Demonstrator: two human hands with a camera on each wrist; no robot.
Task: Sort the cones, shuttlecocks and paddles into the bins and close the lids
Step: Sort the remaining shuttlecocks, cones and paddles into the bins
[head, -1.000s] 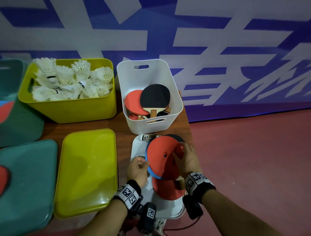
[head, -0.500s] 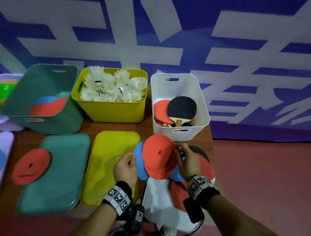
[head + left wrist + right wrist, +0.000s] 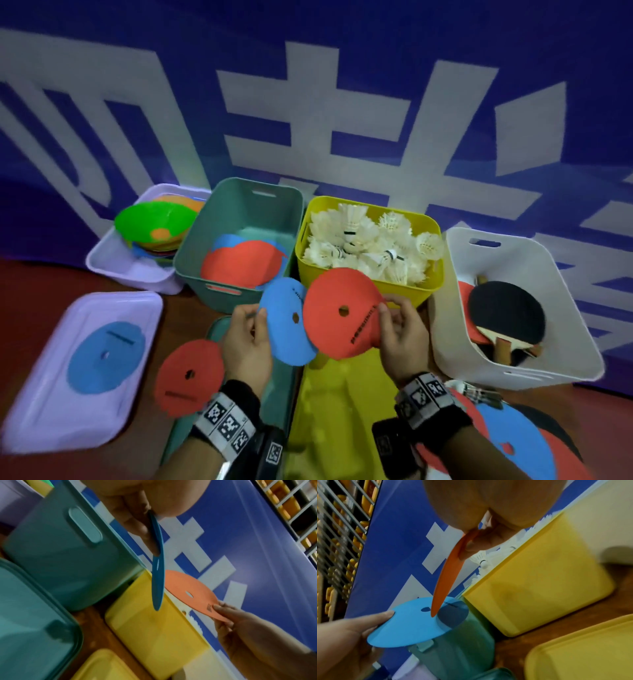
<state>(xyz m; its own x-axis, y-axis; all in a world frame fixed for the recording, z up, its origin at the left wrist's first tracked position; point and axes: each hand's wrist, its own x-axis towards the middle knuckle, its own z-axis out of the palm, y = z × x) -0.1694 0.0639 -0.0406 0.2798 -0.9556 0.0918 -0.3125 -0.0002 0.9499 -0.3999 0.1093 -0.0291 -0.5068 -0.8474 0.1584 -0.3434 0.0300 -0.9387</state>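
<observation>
My left hand (image 3: pixel 245 337) pinches the rim of a flat blue cone (image 3: pixel 286 322), seen edge-on in the left wrist view as the blue cone (image 3: pixel 157 574). My right hand (image 3: pixel 399 337) pinches a flat red cone (image 3: pixel 337 313), the thin red cone (image 3: pixel 447 577) in the right wrist view. Both cones hang in the air in front of the teal bin (image 3: pixel 219 240), which holds red and blue cones. The yellow bin (image 3: pixel 373 291) is full of white shuttlecocks (image 3: pixel 363 246). Paddles (image 3: pixel 503 320) lie in the white bin (image 3: pixel 534 274).
A red cone (image 3: pixel 188 377) lies on the teal lid (image 3: pixel 181 431), a blue cone (image 3: pixel 104 358) on the lilac lid (image 3: pixel 41 404). The yellow lid (image 3: pixel 346 411) lies between my wrists. A lilac bin (image 3: pixel 113 263) holds mixed cones. More cones (image 3: pixel 513 442) lie at lower right.
Both hands carried the red and blue cones left, away from the white lid. The two cones have come apart, one in each hand. The view has swung left.
</observation>
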